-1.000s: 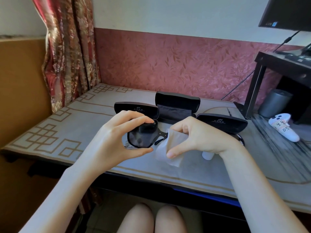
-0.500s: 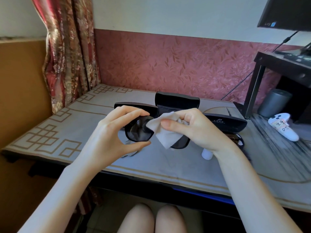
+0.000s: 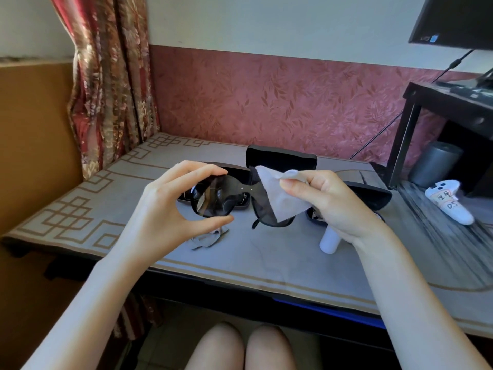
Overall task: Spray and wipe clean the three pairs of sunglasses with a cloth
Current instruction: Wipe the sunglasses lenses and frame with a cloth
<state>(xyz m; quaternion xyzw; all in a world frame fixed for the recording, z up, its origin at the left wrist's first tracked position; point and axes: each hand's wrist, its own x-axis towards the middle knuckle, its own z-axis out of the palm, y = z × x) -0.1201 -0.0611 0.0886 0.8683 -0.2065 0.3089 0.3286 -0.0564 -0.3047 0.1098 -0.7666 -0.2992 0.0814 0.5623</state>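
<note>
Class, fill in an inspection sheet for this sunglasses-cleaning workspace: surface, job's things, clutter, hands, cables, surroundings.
Surface: patterned table.
Job's things: sunglasses held above it; cloth over one lens; white spray bottle on table; three open cases.
Clutter: crumpled wrapper; white controller.
Hands: left hand pinches a lens rim; right hand holds cloth.
Cables: black cable by wall.
Surroundings: curtain, monitor, black stand.
</note>
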